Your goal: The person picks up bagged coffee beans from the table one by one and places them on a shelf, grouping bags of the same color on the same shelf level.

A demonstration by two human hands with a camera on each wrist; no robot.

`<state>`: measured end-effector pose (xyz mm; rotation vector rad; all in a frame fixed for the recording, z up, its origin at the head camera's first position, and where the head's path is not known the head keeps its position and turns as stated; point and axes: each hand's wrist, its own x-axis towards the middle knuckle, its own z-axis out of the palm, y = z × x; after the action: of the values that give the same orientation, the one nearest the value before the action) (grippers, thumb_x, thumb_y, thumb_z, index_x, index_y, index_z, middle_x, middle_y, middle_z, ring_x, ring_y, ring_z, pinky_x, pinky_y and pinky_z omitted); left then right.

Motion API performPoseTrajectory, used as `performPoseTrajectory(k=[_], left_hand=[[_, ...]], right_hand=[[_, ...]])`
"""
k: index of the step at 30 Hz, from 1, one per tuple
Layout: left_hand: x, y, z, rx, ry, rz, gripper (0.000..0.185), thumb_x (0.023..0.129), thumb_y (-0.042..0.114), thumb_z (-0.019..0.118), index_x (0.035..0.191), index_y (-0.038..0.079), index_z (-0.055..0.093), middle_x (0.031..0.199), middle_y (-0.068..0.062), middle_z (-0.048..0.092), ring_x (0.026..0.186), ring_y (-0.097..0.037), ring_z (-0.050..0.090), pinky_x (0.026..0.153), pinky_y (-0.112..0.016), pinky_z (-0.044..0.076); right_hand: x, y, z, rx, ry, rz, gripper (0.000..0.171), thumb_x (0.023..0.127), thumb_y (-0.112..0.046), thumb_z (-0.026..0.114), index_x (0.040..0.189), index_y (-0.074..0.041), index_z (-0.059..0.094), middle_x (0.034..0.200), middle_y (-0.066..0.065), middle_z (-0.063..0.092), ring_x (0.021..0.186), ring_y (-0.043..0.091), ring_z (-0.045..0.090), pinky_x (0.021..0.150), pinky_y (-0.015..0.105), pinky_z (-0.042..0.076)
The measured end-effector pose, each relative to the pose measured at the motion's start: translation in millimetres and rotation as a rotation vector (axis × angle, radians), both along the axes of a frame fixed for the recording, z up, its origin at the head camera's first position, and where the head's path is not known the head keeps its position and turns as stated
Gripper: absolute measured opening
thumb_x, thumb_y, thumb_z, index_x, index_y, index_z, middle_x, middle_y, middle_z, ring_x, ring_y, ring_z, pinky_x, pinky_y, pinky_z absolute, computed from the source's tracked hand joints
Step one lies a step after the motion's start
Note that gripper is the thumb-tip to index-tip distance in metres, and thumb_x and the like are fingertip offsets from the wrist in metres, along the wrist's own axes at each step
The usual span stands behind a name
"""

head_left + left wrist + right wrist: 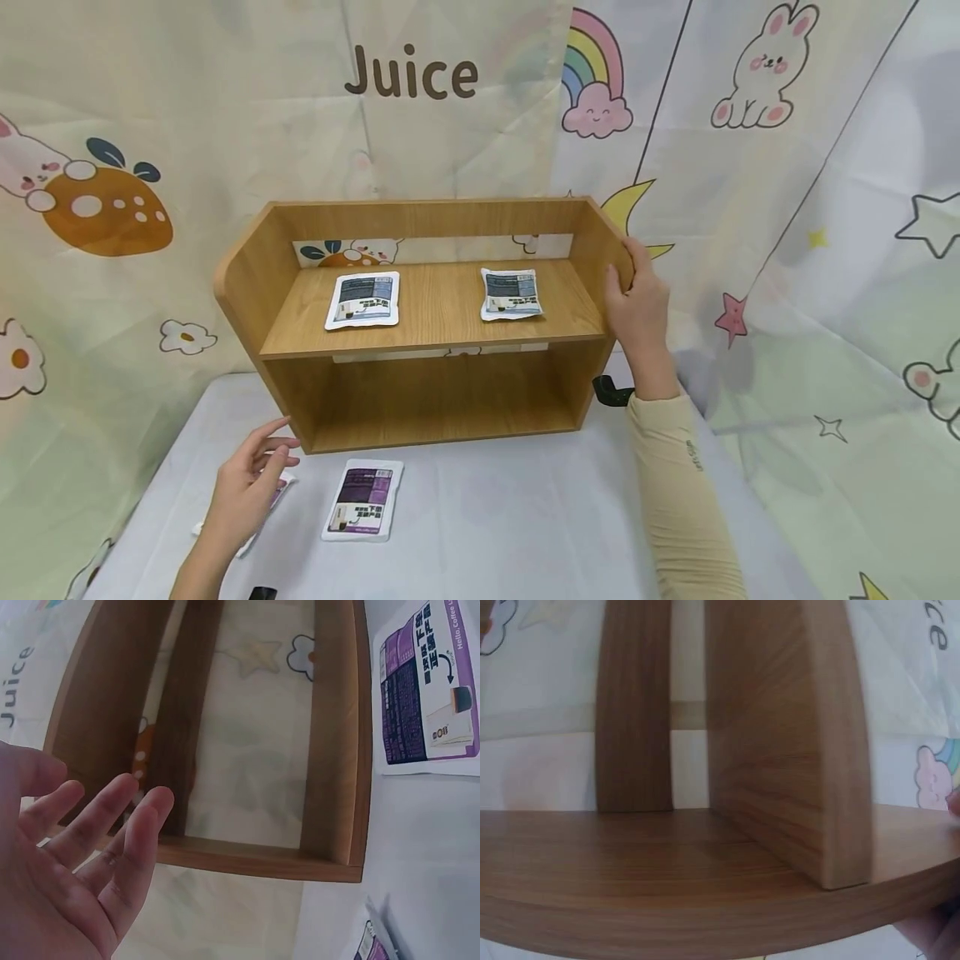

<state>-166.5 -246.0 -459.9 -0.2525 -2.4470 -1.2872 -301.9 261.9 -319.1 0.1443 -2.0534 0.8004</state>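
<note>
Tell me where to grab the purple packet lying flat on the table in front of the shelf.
Pinch the purple packet at its near short edge, coming from above and the front. It lies flat on the table, so only the thin sealed rim offers purchase. The left hand hovers open beside it, nearest.

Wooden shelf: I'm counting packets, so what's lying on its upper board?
Two blue-labelled packets lie flat on the wooden shelf; the compartment below looks empty, though its rear corners are shadowed.

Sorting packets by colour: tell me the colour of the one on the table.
Purple packet, clearest in head view.
</note>
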Motion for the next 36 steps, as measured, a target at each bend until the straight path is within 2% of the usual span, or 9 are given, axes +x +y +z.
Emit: performPoseTrajectory(k=[6,10,14,19,23,26,29,31,36], left_hand=[[4.1,0.9,-12.8,-0.011,-0.065,0.018,0.035,0.102,0.014,0.049,0.138,0.011,0.050,0.106,-0.010,0.067,0.083,-0.011,0.066,0.059,-0.029,0.055],[10.5,6.3,-29.5,-0.041,-0.101,0.021,0.033,0.102,0.012,0.049,0.134,0.010,0.052,0.104,-0.011,0.068,0.083,-0.018,0.067,0.057,-0.027,0.053],[15.5,10.2,-48.0,-0.075,-0.092,0.002,0.031,0.098,0.006,0.053,0.129,0.008,0.056,0.103,-0.011,0.069,0.081,-0.025,0.069,0.059,-0.027,0.053],[4.9,16.7,-58.6,-0.121,-0.113,-0.008,0.031,0.097,0.009,0.056,0.128,0.008,0.059,0.108,-0.010,0.068,0.089,-0.027,0.067,0.073,-0.039,0.054],[-6.2,23.4,-64.1,-0.159,-0.206,-0.055,0.034,0.098,0.015,0.057,0.132,0.010,0.057,0.123,-0.011,0.062,0.102,-0.029,0.063,0.082,-0.046,0.052],[-9.2,26.1,-68.9,-0.130,-0.256,-0.097,0.038,0.096,0.015,0.060,0.133,0.011,0.056,0.132,-0.009,0.056,0.111,-0.031,0.059,0.085,-0.047,0.052],[-11.0,28.0,-72.9,-0.097,-0.269,-0.137,0.043,0.093,0.016,0.066,0.135,0.011,0.055,0.136,-0.009,0.052,0.118,-0.034,0.053,0.091,-0.050,0.048],[-12.6,29.7,-75.7,-0.102,-0.283,-0.181,0.051,0.090,0.020,0.070,0.137,0.012,0.052,0.138,-0.010,0.048,0.125,-0.037,0.047,0.098,-0.055,0.042],[-18.0,33.4,-85.5,-0.209,-0.361,-0.271,0.082,0.078,0.038,0.081,0.147,0.017,0.041,0.149,-0.015,0.033,0.136,-0.039,0.032,0.105,-0.060,0.028]], right_hand=[[-1.1,-3.4,-8.0,0.060,0.080,-0.027,0.039,0.100,-0.017,0.050,0.139,-0.013,0.048,0.123,0.019,0.063,0.086,0.039,0.067,0.075,0.051,0.055],[0.9,-3.4,-11.9,0.053,0.088,-0.042,0.039,0.100,-0.016,0.051,0.138,-0.014,0.049,0.119,0.020,0.064,0.088,0.039,0.067,0.075,0.051,0.054],[0.6,-6.3,-14.5,0.057,0.086,-0.030,0.038,0.100,-0.018,0.051,0.138,-0.012,0.050,0.119,0.020,0.064,0.089,0.039,0.067,0.074,0.051,0.054],[-4.0,-7.6,-10.9,0.042,0.104,-0.039,0.038,0.101,-0.022,0.048,0.138,-0.012,0.048,0.118,0.021,0.064,0.096,0.038,0.066,0.079,0.051,0.054],[-5.0,-5.4,-11.3,-0.008,0.107,-0.071,0.037,0.101,-0.022,0.049,0.137,-0.015,0.049,0.119,0.017,0.065,0.100,0.036,0.065,0.082,0.050,0.053],[-6.0,-5.7,-13.6,-0.014,0.108,-0.071,0.036,0.100,-0.021,0.049,0.136,-0.015,0.050,0.118,0.017,0.065,0.097,0.037,0.066,0.081,0.051,0.053],[-7.7,-7.3,-13.9,-0.017,0.116,-0.062,0.035,0.100,-0.020,0.049,0.135,-0.014,0.051,0.114,0.018,0.066,0.092,0.038,0.066,0.079,0.052,0.053],[-9.0,-7.9,-12.8,-0.021,0.120,-0.065,0.035,0.100,-0.020,0.049,0.134,-0.014,0.052,0.112,0.018,0.066,0.089,0.038,0.065,0.078,0.052,0.053],[-10.8,-9.1,-8.8,-0.034,0.110,-0.072,0.034,0.101,-0.023,0.048,0.134,-0.017,0.052,0.114,0.015,0.066,0.094,0.035,0.066,0.081,0.050,0.053]])
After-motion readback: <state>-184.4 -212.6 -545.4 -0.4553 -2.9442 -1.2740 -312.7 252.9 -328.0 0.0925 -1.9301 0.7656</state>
